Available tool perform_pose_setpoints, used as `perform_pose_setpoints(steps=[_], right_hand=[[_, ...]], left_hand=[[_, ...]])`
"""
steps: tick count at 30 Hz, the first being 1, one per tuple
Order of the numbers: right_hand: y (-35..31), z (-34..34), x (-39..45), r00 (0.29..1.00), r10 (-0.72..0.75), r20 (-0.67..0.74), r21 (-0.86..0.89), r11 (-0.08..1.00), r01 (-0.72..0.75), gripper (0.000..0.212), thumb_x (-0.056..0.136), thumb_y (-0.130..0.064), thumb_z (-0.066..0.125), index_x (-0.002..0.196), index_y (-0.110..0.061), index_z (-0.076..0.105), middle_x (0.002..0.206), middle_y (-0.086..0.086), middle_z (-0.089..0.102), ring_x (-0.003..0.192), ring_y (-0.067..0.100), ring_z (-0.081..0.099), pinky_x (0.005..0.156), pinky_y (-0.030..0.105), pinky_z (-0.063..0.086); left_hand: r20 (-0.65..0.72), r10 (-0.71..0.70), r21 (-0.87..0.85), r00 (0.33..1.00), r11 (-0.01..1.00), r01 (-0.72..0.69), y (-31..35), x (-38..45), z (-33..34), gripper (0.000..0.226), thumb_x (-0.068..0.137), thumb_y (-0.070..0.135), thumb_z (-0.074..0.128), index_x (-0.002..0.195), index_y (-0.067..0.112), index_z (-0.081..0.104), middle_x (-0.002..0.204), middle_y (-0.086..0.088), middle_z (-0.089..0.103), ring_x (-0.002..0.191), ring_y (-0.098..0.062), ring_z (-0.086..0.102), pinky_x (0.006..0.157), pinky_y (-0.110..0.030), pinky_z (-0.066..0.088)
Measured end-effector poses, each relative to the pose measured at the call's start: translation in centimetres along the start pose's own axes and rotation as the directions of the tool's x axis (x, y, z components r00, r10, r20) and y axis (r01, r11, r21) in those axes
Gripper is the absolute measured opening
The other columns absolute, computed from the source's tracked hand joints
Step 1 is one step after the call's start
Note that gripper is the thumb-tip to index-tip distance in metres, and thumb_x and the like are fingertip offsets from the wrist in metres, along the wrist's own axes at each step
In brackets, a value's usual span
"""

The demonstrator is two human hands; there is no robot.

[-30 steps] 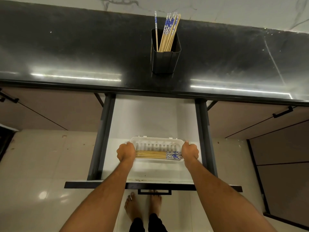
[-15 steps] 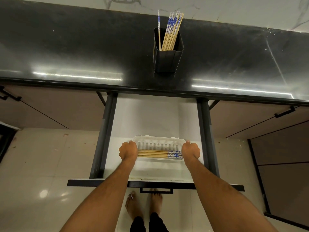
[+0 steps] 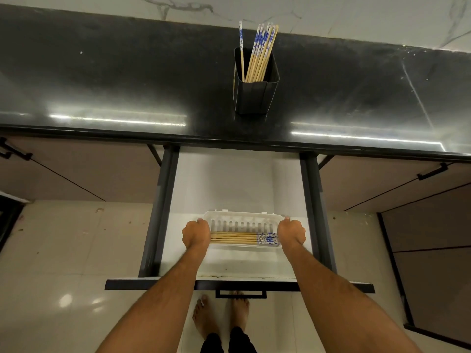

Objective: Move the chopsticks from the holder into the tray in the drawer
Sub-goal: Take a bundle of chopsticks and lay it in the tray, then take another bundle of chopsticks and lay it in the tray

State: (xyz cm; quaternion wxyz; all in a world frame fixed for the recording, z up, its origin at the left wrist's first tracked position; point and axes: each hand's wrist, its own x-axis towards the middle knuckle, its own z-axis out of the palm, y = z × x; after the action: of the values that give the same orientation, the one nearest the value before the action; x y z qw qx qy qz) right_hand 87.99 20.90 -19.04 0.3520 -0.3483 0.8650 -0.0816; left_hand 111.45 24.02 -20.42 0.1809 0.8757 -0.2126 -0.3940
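Note:
A white slotted tray [image 3: 242,217] lies in the open white drawer [image 3: 237,182]. Several wooden chopsticks [image 3: 237,238] with blue-and-white ends lie side by side in it, patterned ends to the right. My left hand [image 3: 195,233] grips the tray's left end and my right hand [image 3: 291,231] grips its right end, fingers curled over the rim. On the black counter [image 3: 127,80] stands a dark square holder [image 3: 254,95] with several more chopsticks [image 3: 261,50] upright in it, leaning right.
The drawer's dark side rails [image 3: 159,212] and front panel with handle [image 3: 240,293] frame the tray. Closed brown cabinet doors [image 3: 76,171] flank the drawer. My bare feet [image 3: 221,319] stand on the pale tiled floor below.
Both hands stay on the tray's ends. The tray has shifted very slightly away from me in the drawer.

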Motion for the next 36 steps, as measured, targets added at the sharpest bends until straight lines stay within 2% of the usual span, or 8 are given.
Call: perform_pose_setpoints(steps=[5,9,11,15,18,21,27,36], right_hand=[[-0.2,-0.4,-0.5,0.998,-0.060,0.010,-0.070,0.996,0.061,0.041,0.108,-0.035,0.035,0.108,-0.005,0.063,0.107,0.016,0.070,0.086,0.025,0.068,0.077,0.032,0.057],[-1.2,-1.1,-1.5,0.941,-0.339,-0.019,-0.265,0.909,0.322,0.035,0.107,-0.027,0.041,0.092,-0.006,0.065,0.093,0.011,0.072,0.080,0.023,0.070,0.074,0.033,0.061],[-2.1,-1.5,-1.8,0.875,-0.483,-0.033,-0.368,0.820,0.439,0.034,0.107,-0.028,0.041,0.098,-0.007,0.066,0.097,0.009,0.071,0.083,0.018,0.064,0.078,0.029,0.057],[-4.6,-3.0,-2.7,0.726,-0.686,-0.035,-0.550,0.620,0.560,0.043,0.107,-0.043,0.032,0.123,-0.010,0.055,0.117,0.006,0.059,0.104,0.018,0.054,0.094,0.031,0.051],[-6.8,-4.5,-3.5,0.627,-0.778,-0.027,-0.628,0.501,0.595,0.052,0.106,-0.045,0.032,0.138,-0.006,0.046,0.135,0.014,0.054,0.123,0.027,0.052,0.107,0.039,0.046],[-9.5,-6.5,-4.5,0.598,-0.801,-0.020,-0.670,0.455,0.586,0.060,0.107,-0.044,0.032,0.150,-0.003,0.034,0.152,0.019,0.041,0.143,0.035,0.038,0.119,0.046,0.034],[-14.8,-11.0,-6.4,0.506,-0.859,-0.077,-0.703,0.407,0.583,0.063,0.107,-0.045,0.031,0.154,-0.004,0.027,0.158,0.019,0.035,0.149,0.035,0.029,0.122,0.049,0.028],[-23.9,-17.9,-6.5,0.341,-0.917,-0.209,-0.713,0.381,0.588,0.062,0.103,-0.044,0.044,0.147,-0.002,0.038,0.149,0.019,0.046,0.141,0.035,0.041,0.116,0.049,0.037]], left_hand=[[0.003,0.037,0.057,0.999,0.998,-0.037,0.1,-0.1,-0.6,0.038,0.108,0.028,0.039,0.104,0.002,0.066,0.104,-0.018,0.070,0.093,-0.029,0.068,0.085,-0.038,0.057],[-0.047,0.239,0.150,0.970,0.961,-0.230,1.2,-0.8,-1.5,0.036,0.106,0.029,0.039,0.104,0.008,0.069,0.102,-0.012,0.072,0.087,-0.023,0.067,0.076,-0.032,0.057],[-0.080,0.409,0.260,0.909,0.889,-0.377,2.3,-1.2,-2.2,0.033,0.105,0.028,0.040,0.105,0.009,0.067,0.102,-0.009,0.069,0.090,-0.021,0.065,0.080,-0.033,0.058],[-0.097,0.697,0.426,0.710,0.674,-0.604,5.4,-1.8,-3.8,0.023,0.101,0.028,0.043,0.105,0.012,0.059,0.102,-0.005,0.064,0.092,-0.017,0.057,0.088,-0.032,0.051],[-0.050,0.823,0.505,0.566,0.509,-0.697,7.7,-2.1,-5.0,0.036,0.102,0.031,0.045,0.129,0.009,0.055,0.128,-0.012,0.061,0.120,-0.027,0.057,0.112,-0.038,0.043],[-0.001,0.874,0.584,0.486,0.395,-0.709,10.9,-3.1,-6.7,0.055,0.103,0.036,0.043,0.149,0.005,0.040,0.152,-0.016,0.046,0.143,-0.033,0.041,0.124,-0.044,0.026],[0.024,0.943,0.693,0.332,0.223,-0.685,17.4,-6.1,-10.7,0.060,0.105,0.037,0.037,0.153,0.001,0.034,0.154,-0.018,0.043,0.146,-0.033,0.037,0.124,-0.047,0.025],[-0.044,0.983,0.674,0.179,0.162,-0.721,28.6,-9.4,-13.6,0.057,0.101,0.036,0.043,0.148,0.004,0.037,0.148,-0.014,0.046,0.141,-0.028,0.039,0.122,-0.045,0.028]])
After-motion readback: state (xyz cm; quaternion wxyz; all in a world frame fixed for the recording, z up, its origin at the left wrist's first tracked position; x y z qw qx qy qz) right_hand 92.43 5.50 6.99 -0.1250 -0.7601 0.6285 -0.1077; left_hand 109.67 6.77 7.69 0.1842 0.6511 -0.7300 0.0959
